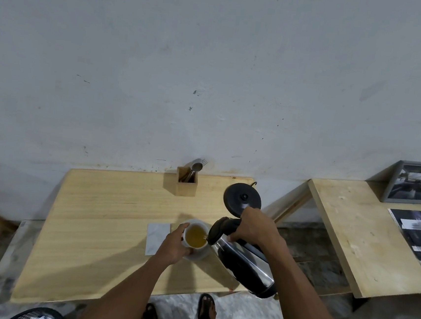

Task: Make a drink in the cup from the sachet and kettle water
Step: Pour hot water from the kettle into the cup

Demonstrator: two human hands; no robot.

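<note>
Gripping tilted kettle [243, 262] right, fingers [235, 237] closed; left hand [174, 246] seemingly around cup [196, 236].

Dim, soft light; wide-angle edge distortion

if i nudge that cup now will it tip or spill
Probably spills before it tips: the cup looks nearly full of amber liquid. It sits on a saucer, so it may slide. The left hand steadying it suggests that.
</note>
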